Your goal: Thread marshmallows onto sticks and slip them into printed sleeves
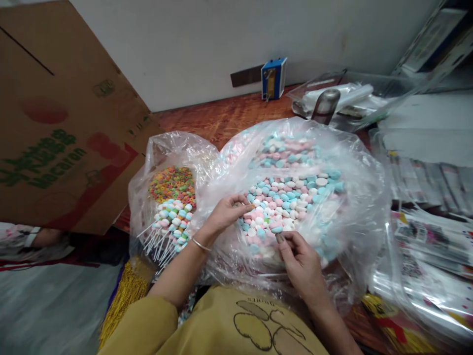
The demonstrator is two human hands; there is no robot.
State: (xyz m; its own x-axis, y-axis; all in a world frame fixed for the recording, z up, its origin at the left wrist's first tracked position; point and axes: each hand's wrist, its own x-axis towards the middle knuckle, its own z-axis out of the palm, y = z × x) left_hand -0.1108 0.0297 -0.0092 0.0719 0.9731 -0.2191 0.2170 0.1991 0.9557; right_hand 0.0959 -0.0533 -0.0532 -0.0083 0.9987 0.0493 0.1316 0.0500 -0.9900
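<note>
A big clear plastic bag (354, 162) in front of me is full of small pink, blue and white candies (288, 197). My left hand (225, 214) reaches into its left side, fingers curled in a pinch over the candies. At the bag's near edge my right hand (301, 261) is closed in a pinch on something small that I cannot make out. Left of it a smaller clear bag (162, 148) holds finished candy lollipops on white sticks (170, 229) and tiny multicoloured candy beads (173, 183).
A large cardboard box (55, 123) leans at the left. On the wooden table (221, 118) stand a small blue box (274, 78), a metal cylinder (325, 104) and a clear tray of wrappers (354, 96). Printed plastic packets (432, 236) pile at right. Another person's arm (40, 237) lies lower left.
</note>
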